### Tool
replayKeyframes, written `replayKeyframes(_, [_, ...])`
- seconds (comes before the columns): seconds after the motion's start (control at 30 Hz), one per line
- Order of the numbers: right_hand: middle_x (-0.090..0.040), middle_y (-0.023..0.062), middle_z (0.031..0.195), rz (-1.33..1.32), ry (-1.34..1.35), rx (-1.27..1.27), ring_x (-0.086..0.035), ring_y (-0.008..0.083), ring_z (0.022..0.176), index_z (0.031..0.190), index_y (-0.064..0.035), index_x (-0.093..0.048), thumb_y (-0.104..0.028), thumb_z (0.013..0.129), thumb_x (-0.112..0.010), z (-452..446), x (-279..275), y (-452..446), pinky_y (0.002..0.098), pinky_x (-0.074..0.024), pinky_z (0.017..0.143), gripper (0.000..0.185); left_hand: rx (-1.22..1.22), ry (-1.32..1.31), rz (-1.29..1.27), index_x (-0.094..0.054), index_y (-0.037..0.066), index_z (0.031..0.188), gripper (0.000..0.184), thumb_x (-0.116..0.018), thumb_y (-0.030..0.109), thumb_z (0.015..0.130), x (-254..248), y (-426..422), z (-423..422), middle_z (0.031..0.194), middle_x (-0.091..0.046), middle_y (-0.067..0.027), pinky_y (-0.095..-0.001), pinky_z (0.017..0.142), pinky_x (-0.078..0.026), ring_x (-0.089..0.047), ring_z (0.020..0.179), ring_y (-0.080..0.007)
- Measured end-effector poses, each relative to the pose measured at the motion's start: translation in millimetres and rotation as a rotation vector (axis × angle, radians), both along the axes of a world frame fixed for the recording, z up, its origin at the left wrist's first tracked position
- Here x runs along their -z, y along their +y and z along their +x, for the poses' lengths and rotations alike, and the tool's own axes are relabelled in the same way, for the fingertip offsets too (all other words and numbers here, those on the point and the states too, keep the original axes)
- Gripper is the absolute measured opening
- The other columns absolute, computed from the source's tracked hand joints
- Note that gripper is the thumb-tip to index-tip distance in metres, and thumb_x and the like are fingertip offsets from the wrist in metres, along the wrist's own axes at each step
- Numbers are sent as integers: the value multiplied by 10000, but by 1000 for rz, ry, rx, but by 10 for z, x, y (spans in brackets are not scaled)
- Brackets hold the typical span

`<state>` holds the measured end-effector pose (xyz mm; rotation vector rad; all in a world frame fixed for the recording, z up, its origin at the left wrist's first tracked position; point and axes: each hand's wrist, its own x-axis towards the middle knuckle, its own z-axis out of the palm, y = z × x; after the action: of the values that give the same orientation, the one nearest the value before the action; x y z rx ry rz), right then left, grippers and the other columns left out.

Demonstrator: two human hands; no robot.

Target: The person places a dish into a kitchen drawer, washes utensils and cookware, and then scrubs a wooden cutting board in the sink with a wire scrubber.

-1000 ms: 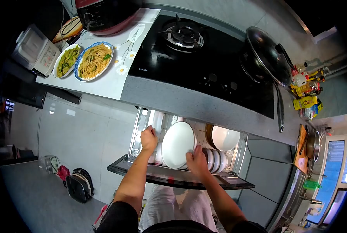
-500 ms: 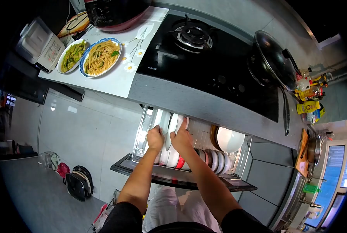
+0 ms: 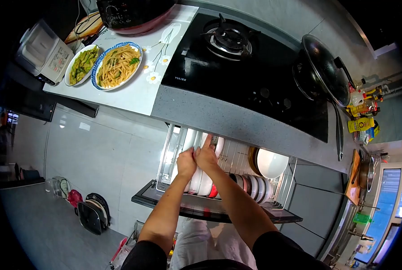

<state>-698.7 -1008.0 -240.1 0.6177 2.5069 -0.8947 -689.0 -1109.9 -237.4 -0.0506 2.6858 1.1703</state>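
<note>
Right hand [image 3: 206, 159], drawn closer to left hand [image 3: 186, 163] since the earlier frame: forefinger outstretched; left fingers curled; grip undeterminable. White plates [image 3: 190, 140]: beneath, on edge, seemingly placed. Rack [image 3: 230, 153]: pulled out, not yet closed. Counter [image 3: 232, 120], beyond: plated noodles [image 3: 118, 66].

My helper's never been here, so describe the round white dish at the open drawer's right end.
Find the shiny black gas hob in the grey speckled counter; below it, a metal wire drawer stands open. At its right end, behind pale round bowls on edge, sits the round white dish. Unlike the brown-sided dish peeking out at its left, it shows a broad white face.
</note>
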Motion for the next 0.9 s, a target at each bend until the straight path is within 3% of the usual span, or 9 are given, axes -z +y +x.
replayKeyframes(0.17, [-477, 464, 1257, -95, 38, 28, -556, 543, 1147, 1540, -10, 168, -274, 925, -559, 18, 243, -51, 502, -459, 1016, 988, 6, 4, 38, -673, -14, 933, 195, -593, 163, 926, 49, -52, -16, 839, -655, -294, -543, 733, -516, -647, 820, -485])
replayKeyframes(0.3, [-446, 468, 1324, -262, 87, 78, -513, 518, 1241, 1542, 6, 168, -236, 899, -577, 138, 27, -52, 454, -424, 1072, 1013, -42, 133, 104, -699, 1, 990, 189, -595, 141, 918, 154, -61, 39, 869, -671, -282, -522, 748, -528, -660, 825, -465])
replayKeyframes(0.37, [-588, 387, 1125, -213, 221, 80, -555, 511, 1140, 1526, 61, 153, -257, 884, -623, 255, 297, -81, 480, -422, 1045, 1056, -13, 105, 96, -705, -2, 1023, 202, -601, 132, 913, 148, -88, 60, 888, -680, -273, -510, 757, -535, -668, 830, -452])
replayKeyframes(0.43, [-650, 354, 1056, -212, 249, 86, -575, 505, 1106, 1526, 82, 127, -267, 877, -646, 285, 262, -80, 491, -422, 1036, 1068, 4, 79, 84, -708, -1, 1045, 210, -607, 121, 907, 134, -97, 87, 902, -686, -265, -500, 762, -540, -673, 834, -443])
replayKeyframes(0.63, [-513, 375, 1319, -289, 30, 89, -522, 474, 1257, 1568, 13, 44, -240, 885, -618, 291, 38, 31, 456, -410, 1081, 984, 9, 86, 85, -710, 3, 1064, 213, -623, 84, 888, 91, -90, 148, 900, -691, -258, -480, 764, -547, -680, 832, -429])
replayKeyframes(0.7, [-394, 341, 1490, -317, -47, 80, -468, 442, 1343, 1584, -16, -7, -188, 900, -562, 300, -208, 57, 417, -391, 1111, 898, -3, 61, 80, -709, 3, 1081, 226, -624, 73, 883, 17, -90, 174, 901, -693, -260, -474, 766, -549, -683, 830, -428])
replayKeyframes(0.8, [-385, 325, 1506, -325, 11, 3, -459, 440, 1351, 1584, -15, -85, -187, 896, -584, 427, -186, 133, 420, -381, 1119, 867, 9, 103, 85, -699, 6, 1126, 266, -631, 68, 877, -15, -95, 264, 923, -698, -263, -468, 767, -551, -687, 838, -428])
replayKeyframes(0.83, [-504, 304, 1420, -265, 164, 53, -554, 427, 1257, 1559, -45, -253, -179, 892, -612, 535, -140, 116, 419, -429, 1071, 770, 7, 107, 127, -688, 7, 1161, 297, -639, 63, 873, -42, -80, 309, 955, -701, -264, -466, 781, -551, -688, 854, -429])
replayKeyframes(0.9, [-581, 276, 1333, -349, 197, 32, -612, 407, 1169, 1512, -62, -363, -179, 889, -626, 673, -164, 246, 414, -466, 1021, 687, 53, 165, 95, -681, 13, 1179, 312, -642, 66, 873, -198, -38, 400, 963, -701, -267, -462, 793, -552, -691, 861, -424])
